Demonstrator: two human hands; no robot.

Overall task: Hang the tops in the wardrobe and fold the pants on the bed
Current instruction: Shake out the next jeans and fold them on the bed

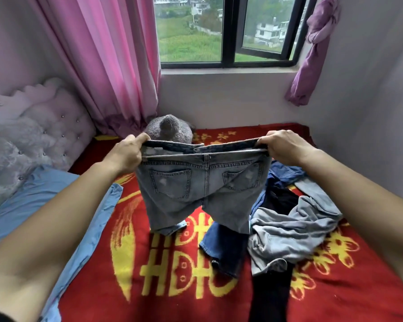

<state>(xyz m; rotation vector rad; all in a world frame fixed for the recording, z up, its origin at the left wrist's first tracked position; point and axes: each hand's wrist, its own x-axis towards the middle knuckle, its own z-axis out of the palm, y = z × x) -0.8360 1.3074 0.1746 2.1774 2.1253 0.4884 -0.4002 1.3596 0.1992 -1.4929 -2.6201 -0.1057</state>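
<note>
A pair of faded grey-blue jeans (203,189) hangs in the air over the bed, back pockets toward me. My left hand (126,152) grips the left end of the waistband and my right hand (284,146) grips the right end, stretching it flat. The leg ends touch the red blanket (172,287). To the right lies a heap of more pants: dark blue jeans (223,249), a pale grey-blue pair (289,231), a black pair (270,293) and a blue one (284,173) behind.
A light blue sheet (33,205) covers the left side of the bed by the padded headboard (33,135). A grey woolly item (168,131) sits at the far edge under the pink curtain (116,66). The window (223,31) and walls close the far and right sides.
</note>
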